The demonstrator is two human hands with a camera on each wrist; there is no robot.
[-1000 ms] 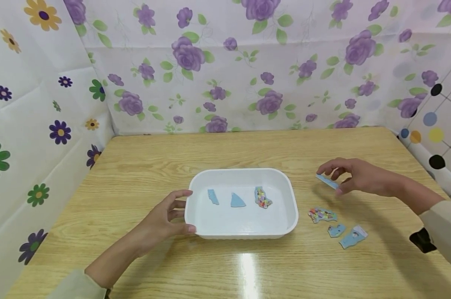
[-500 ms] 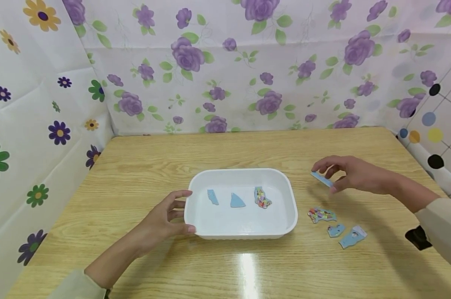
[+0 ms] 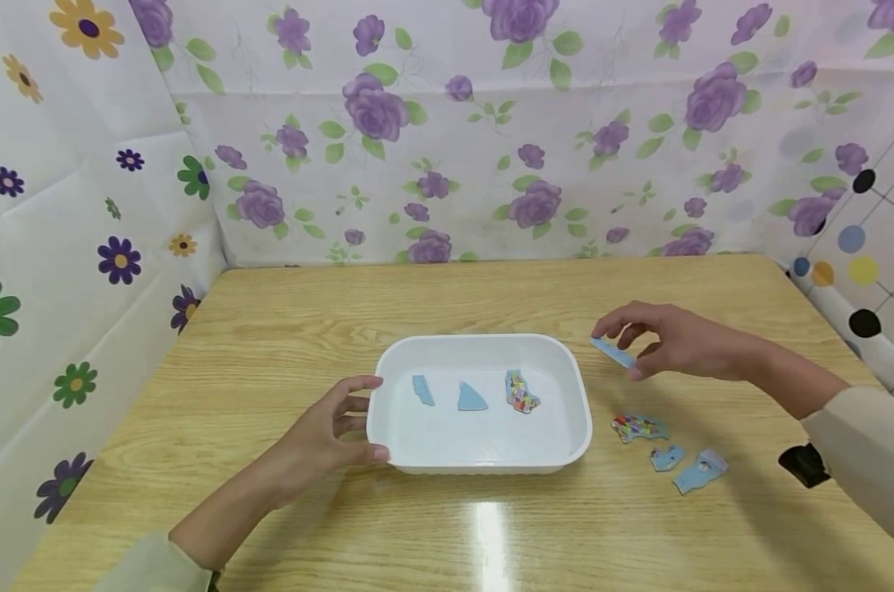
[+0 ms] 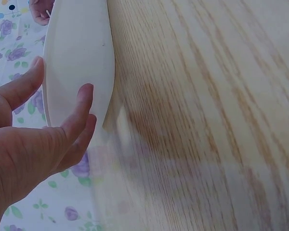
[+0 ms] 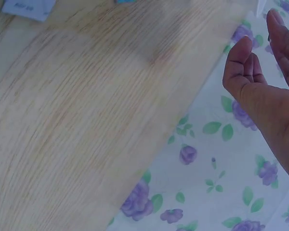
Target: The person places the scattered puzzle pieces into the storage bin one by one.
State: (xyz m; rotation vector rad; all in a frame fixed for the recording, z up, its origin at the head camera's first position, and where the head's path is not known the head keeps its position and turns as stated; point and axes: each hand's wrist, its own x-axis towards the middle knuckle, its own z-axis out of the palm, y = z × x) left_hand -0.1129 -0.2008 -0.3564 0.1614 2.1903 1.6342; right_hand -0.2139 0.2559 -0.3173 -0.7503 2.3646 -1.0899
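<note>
My left hand [image 3: 339, 427] holds the left end of a white plastic tray [image 3: 476, 458], thumb at the near corner and index finger at the rim farther back. In the left wrist view its fingers lie along the outer side of the tray [image 4: 79, 53]. My right hand [image 3: 664, 339] pinches a flat light-blue puzzle piece [image 3: 613, 352] between thumb and fingers, tilted above the table just right of the tray. Inside the tray lie a narrow blue piece [image 3: 423, 390], a blue triangular piece [image 3: 472, 396] and a multicoloured piece [image 3: 521, 392].
Right of the tray, a multicoloured piece [image 3: 639, 427], a small blue piece [image 3: 666, 457] and a blue piece with a pale end [image 3: 701, 471] lie on the wooden table [image 3: 328, 534]. Flowered sheets [image 3: 476, 164] stand behind the table and at its left.
My right hand has moved left toward the tray with the blue puzzle piece pinched in it. The left hand and the tray have stayed in place.
</note>
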